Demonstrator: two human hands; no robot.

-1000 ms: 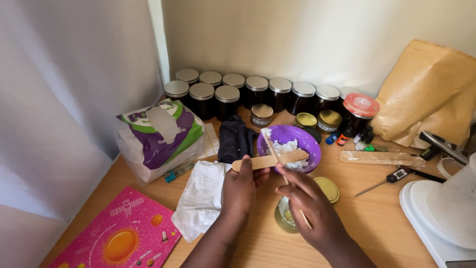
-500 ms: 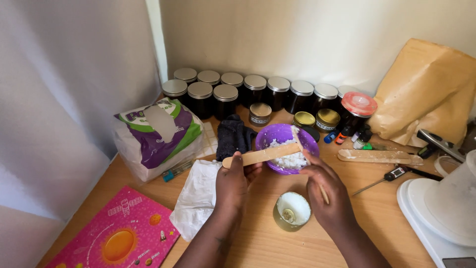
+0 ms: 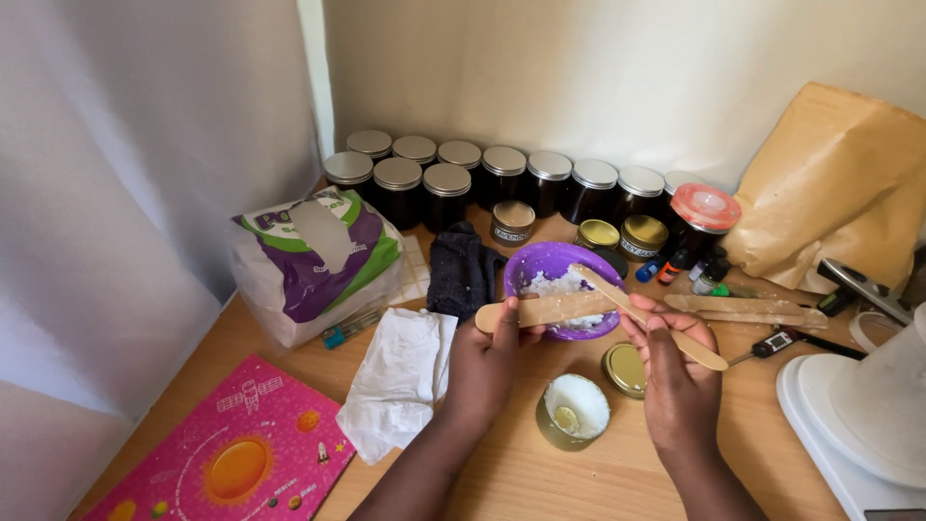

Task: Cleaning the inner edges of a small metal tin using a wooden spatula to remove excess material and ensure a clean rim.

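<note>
Sticks: two flat wooden ones cross over the purple bowl (image 3: 555, 262), which holds a white crumbly mass. The left hand (image 3: 487, 362) pinches the broad stick (image 3: 545, 310) near its end, thumb on top, holding it level across the bowl's front. The right hand (image 3: 675, 371) grips the thin stick (image 3: 641, 315), fingers closed about its shaft, its tip on the broad one.

By my reading, white mass is being worked from stick to stick. The small jar (image 3: 573, 411) on the table between the wrists already holds white filling and is uncapped; its gold lid (image 3: 626, 370) lies just beside it. Much white mass remains in the bowl.

Behind stand rows of capped dark jars (image 3: 502, 174). A crumpled tissue (image 3: 397, 374) lies left of the hands.
</note>
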